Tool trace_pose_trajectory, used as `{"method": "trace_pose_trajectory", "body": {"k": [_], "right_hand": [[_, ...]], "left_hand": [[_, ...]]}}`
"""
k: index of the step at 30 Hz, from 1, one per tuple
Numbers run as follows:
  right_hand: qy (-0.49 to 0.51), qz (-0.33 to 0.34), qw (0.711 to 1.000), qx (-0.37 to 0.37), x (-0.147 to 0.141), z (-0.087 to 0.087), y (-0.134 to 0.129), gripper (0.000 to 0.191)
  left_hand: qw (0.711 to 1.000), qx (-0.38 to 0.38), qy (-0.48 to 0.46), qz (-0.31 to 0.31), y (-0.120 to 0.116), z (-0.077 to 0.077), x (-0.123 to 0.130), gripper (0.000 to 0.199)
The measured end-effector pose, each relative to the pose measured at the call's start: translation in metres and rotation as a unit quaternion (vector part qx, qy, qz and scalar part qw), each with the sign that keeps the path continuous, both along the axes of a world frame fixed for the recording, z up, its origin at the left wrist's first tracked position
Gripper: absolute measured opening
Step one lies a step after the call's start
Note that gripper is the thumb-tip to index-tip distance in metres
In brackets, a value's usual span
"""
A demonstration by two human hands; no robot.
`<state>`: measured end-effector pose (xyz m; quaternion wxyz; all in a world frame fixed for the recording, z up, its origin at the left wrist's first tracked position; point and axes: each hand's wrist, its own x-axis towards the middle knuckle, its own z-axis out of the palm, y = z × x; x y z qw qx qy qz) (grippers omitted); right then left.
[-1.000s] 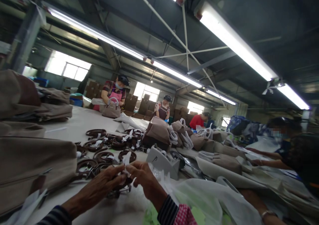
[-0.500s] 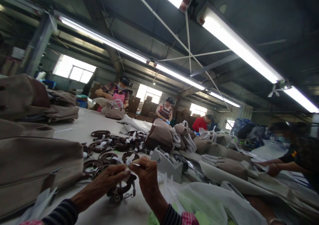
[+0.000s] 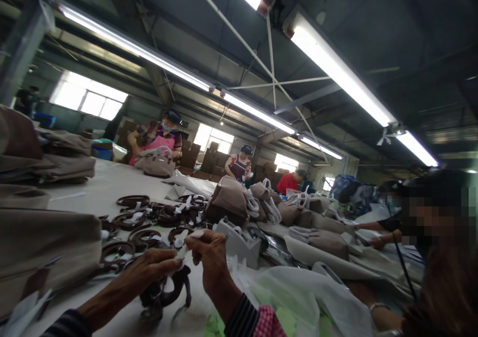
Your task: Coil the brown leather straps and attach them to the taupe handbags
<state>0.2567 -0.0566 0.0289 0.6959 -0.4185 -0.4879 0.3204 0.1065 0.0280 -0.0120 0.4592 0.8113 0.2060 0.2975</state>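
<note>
My left hand (image 3: 159, 267) is closed in a pinch, its fingertips on a thin white strip (image 3: 181, 252). Close beside it, my right hand (image 3: 211, 252) pinches a white end piece, which looks like part of the same strip. Under my fingers a dark brown strap (image 3: 174, 287) with metal fittings hangs in a loop, a little blurred. Whether my left fingers also grip the strap is hidden. Just beyond my hands lie several coiled brown straps (image 3: 132, 220) with white wrappings.
Taupe bags are stacked at the left (image 3: 56, 242), and a taupe handbag (image 3: 227, 200) stands past a grey tape dispenser (image 3: 239, 242). White translucent sheeting (image 3: 298, 287) covers the right front. Co-workers are across the table; one person (image 3: 440, 257) is close on the right.
The view has swung right, so the scene sits further left. My right hand has drawn slightly away from my left, and more white strip shows. A nearby person has come into view at the right.
</note>
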Motion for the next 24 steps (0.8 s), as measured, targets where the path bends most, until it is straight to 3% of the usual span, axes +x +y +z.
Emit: {"method": "trace_pose_trajectory", "body": {"k": [4,9,16,24], "right_hand": [[0.001,-0.017,1.000,0.012,-0.002,0.004,0.001,0.018],[0.024,0.006,1.000,-0.001,-0.001,-0.002,0.003,0.021],[0.090,-0.002,0.994,-0.061,0.001,0.003,0.014,0.031],[0.095,-0.002,0.992,-0.084,-0.006,0.007,0.038,0.040]], "left_hand": [[0.999,-0.048,-0.004,-0.020,-0.004,0.002,-0.002,0.051],[0.999,0.031,-0.019,0.022,-0.010,0.012,-0.003,0.044],[0.989,0.037,-0.115,0.090,-0.030,0.029,-0.003,0.033],[0.994,0.019,-0.100,0.048,-0.019,0.030,-0.012,0.041]]}}
